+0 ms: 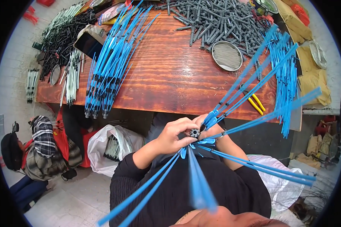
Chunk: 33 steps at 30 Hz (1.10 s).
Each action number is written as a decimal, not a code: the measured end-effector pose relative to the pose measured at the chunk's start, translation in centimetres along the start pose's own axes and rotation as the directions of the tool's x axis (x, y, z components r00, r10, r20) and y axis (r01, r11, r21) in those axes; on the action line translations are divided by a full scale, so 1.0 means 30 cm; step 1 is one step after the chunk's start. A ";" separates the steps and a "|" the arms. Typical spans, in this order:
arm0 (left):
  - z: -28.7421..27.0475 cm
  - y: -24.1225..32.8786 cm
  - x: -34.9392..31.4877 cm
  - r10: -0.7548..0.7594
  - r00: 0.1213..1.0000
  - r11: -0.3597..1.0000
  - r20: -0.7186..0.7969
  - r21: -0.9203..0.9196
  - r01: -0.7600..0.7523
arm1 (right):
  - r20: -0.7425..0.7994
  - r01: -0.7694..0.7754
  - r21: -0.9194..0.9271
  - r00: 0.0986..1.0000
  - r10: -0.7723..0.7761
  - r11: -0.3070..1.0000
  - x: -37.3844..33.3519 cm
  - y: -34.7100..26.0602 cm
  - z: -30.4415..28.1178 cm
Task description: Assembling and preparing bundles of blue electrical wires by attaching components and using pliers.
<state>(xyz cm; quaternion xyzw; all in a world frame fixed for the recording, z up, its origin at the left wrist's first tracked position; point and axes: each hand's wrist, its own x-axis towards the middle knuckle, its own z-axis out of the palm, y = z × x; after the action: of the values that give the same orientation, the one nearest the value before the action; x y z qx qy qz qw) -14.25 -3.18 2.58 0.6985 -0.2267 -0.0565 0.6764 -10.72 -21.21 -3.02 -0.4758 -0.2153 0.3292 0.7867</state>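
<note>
Several blue rods (204, 200) fan out from one black hub (194, 133)

Thumb and forefinger of the left hand (175, 134) are closed on the hub; the right hand (205, 126) is curled against its other side, partly hidden by blue clips (213, 114), so I cannot tell how firmly it grips. The hub sits between the fingertips, its round, holed face turned up, just off the table's near edge. Beyond the fingers spreads the reddish-brown, wood-grained table (163, 68); well below and left of them is pale floor (79, 196), and farther left a pale wall (17, 49).

Marks on a pink-and-white bag (111, 13), far ahead and left of the fingers, are too small to read.

Nearest on the tabletop, ahead and right of the fingers, yellow-handled pliers (258, 103) lie in view between two sets of fanned rods. Farther ahead come a round dish (212, 56) of fine grey strands, then a heap of dark grey pieces (223, 22). One blue bundle (110, 75) lies ahead-left of the fingers, a second bundle (286, 79) farther right. Left of them, below the tabletop, stands a white sack (98, 149); beyond it is a co-worker (45, 136) in checked clothing.
</note>
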 end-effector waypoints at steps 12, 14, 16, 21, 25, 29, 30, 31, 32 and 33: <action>-0.038 -0.040 -0.010 0.002 0.994 0.995 0.109 -0.095 0.009 | 0.005 -0.085 0.018 0.996 0.085 0.996 -0.006 0.029 -0.008; -0.046 -0.044 -0.011 0.005 0.991 0.994 0.134 -0.113 0.010 | 0.038 -0.105 0.038 0.994 0.103 0.994 -0.003 0.027 -0.010; -0.071 -0.038 -0.002 -0.166 0.981 0.986 0.102 -0.012 0.168 | 0.087 -0.117 0.002 0.989 0.116 0.993 0.011 0.018 -0.005; -0.120 -0.017 0.105 -0.201 0.973 0.969 0.114 0.172 0.180 | 0.238 -0.210 -0.094 0.944 0.227 0.973 0.057 0.001 -0.017; -0.150 -0.064 0.159 -0.035 0.964 0.955 0.264 0.294 -0.046 | 0.349 -0.204 -0.182 0.901 0.258 0.962 0.094 0.001 0.007; -0.239 -0.064 0.168 -0.111 0.928 0.952 0.356 0.307 -0.004 | 0.203 -0.162 -0.209 0.957 0.205 0.964 0.109 0.008 0.042; -0.264 -0.062 0.149 -0.112 0.931 0.950 0.348 0.313 -0.003 | 0.106 -0.154 -0.207 0.978 0.178 0.966 0.112 0.012 0.041; -0.289 -0.055 0.112 -0.238 0.969 0.964 -0.066 0.104 0.244 | 0.117 -0.153 -0.207 0.977 0.179 0.966 0.115 0.017 0.048; -0.294 -0.063 0.086 -0.414 0.809 0.910 -0.417 -0.192 0.367 | -0.042 -0.117 -0.112 0.993 0.113 0.987 0.115 0.030 0.057; -0.278 -0.076 0.032 -0.418 0.804 0.909 -0.423 -0.190 0.372 | -0.197 -0.066 -0.016 0.979 0.062 0.998 0.123 0.050 0.078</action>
<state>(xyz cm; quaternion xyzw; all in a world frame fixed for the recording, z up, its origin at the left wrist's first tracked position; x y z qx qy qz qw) -9.63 4.06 1.25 0.6900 0.0912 -0.0421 0.7168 -10.15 -16.63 -3.20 -0.5215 -0.1250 0.3036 0.7876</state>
